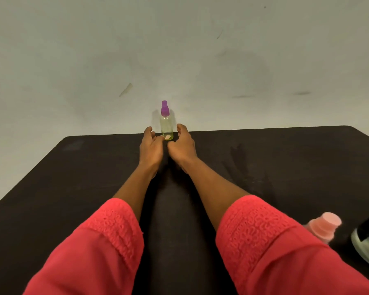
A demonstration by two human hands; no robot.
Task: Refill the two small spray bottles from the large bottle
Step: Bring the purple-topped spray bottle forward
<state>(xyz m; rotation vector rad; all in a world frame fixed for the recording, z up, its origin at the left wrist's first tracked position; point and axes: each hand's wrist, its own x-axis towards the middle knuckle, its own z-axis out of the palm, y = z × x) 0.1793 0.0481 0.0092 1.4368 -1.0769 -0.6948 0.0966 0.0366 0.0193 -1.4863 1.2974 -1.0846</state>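
So the small clear plastic spray bottle with the purple pump top (166,127) and some yellowish liquid stands upright at the far edge of the flat black table (73,177). The left hand (150,145) and right hand (182,145) flank it, fingers loosely curled, not gripping; a left fingertip seems to touch its base. The pink-capped bottle (325,227) sits near right.
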